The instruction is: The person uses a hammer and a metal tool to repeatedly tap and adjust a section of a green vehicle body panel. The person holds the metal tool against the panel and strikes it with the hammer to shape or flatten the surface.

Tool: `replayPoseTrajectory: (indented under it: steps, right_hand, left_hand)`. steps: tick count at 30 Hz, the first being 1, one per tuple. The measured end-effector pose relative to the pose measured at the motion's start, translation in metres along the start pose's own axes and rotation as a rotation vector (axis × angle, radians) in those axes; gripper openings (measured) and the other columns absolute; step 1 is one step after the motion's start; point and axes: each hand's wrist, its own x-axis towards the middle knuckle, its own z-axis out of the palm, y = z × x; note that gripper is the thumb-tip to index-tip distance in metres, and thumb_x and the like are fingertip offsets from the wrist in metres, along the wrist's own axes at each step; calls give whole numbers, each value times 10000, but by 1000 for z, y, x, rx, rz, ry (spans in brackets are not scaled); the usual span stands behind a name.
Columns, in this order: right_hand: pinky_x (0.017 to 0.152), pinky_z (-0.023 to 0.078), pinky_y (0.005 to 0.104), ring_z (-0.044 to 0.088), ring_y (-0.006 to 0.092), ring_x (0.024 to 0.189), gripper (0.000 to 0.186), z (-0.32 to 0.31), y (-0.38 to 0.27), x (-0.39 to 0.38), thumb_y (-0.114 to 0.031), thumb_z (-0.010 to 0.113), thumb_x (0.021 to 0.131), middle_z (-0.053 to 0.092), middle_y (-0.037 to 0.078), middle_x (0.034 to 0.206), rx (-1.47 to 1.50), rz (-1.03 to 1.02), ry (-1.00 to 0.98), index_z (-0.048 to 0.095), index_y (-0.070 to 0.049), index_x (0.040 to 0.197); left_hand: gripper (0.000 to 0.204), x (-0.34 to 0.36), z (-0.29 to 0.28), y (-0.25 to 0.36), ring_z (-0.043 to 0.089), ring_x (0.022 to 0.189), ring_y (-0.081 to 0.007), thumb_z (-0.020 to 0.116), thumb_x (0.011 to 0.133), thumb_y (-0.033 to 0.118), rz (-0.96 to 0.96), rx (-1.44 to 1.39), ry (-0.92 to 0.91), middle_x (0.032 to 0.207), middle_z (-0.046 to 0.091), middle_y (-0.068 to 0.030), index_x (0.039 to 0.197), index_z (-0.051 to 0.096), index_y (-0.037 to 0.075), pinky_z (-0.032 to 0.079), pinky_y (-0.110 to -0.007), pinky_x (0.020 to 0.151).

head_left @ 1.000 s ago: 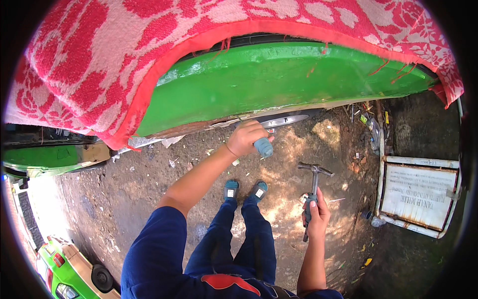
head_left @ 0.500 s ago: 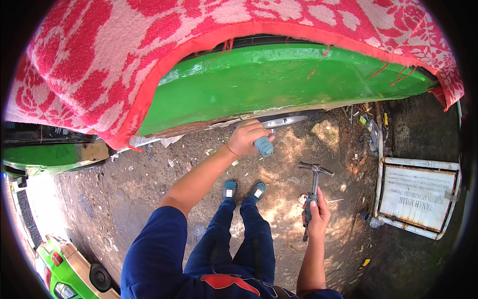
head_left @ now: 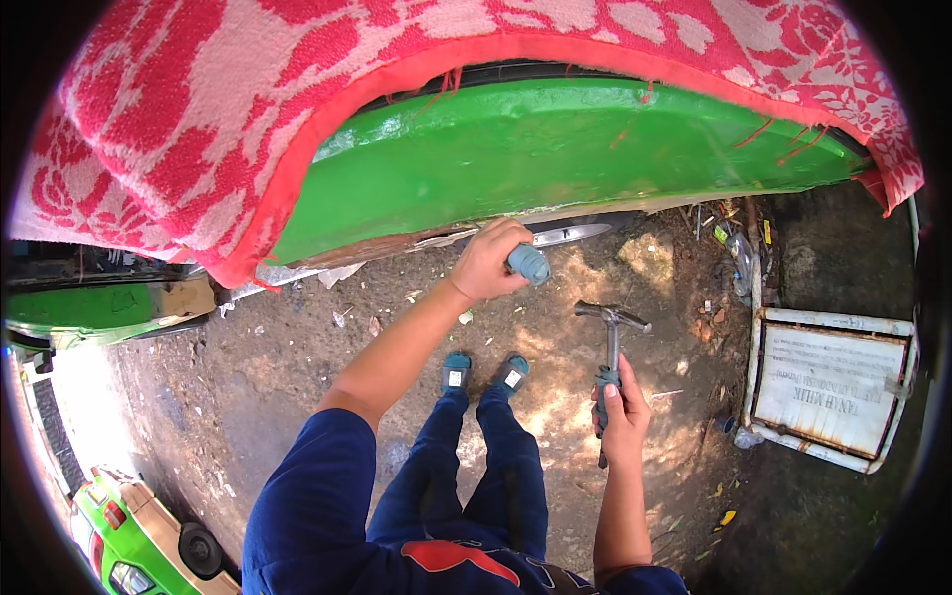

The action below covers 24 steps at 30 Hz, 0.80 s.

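Beside green bodywork (head_left: 555, 149), bluish handle (head_left: 530, 264) in left hand (head_left: 486, 264), hammer (head_left: 613, 319) in right hand (head_left: 625, 421); lettered white sign (head_left: 825, 416) rightward.

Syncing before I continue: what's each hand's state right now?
Left hand: closed, holding a blue-grey, rounded handle.
Right hand: closed, holding a dark-gripped, T-shaped metal hammer.

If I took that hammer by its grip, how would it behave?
The hammer would probably feel head-heavy, with its broad metal head at one end. Its straight metal shaft looks stiff. The thick, wrapped-looking grip in the right hand may resist slipping.
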Motion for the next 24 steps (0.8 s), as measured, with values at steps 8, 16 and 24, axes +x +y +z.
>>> replayPoseTrajectory:
  steps: [8,16,24]
  right_hand:
    - [668,493,279,590,123,727,434,52,-50,31,-79,609,960,693,95,948,-494,-465,-128,563,-60,1391]
    - [574,468,245,542,86,646,449,27,-20,10,-118,565,989,630,61,860,-201,-309,-23,507,-16,1422]
    - [512,429,210,510,61,617,494,12,-16,11,-167,548,1011,621,54,893,-5,-197,73,439,-37,1475]
  left_hand:
    - [359,-6,-11,-10,584,922,-355,687,749,46,-226,7,16,989,582,-163,1068,521,43,485,-425,825]
    - [502,-31,-10,3,545,1149,-352,680,706,-72,1,-11,-55,1156,553,-128,1147,483,64,380,-506,1096]
    - [463,-44,-22,26,542,1212,-327,752,640,-73,-116,277,-41,1313,619,-54,1043,658,135,462,-427,1037]
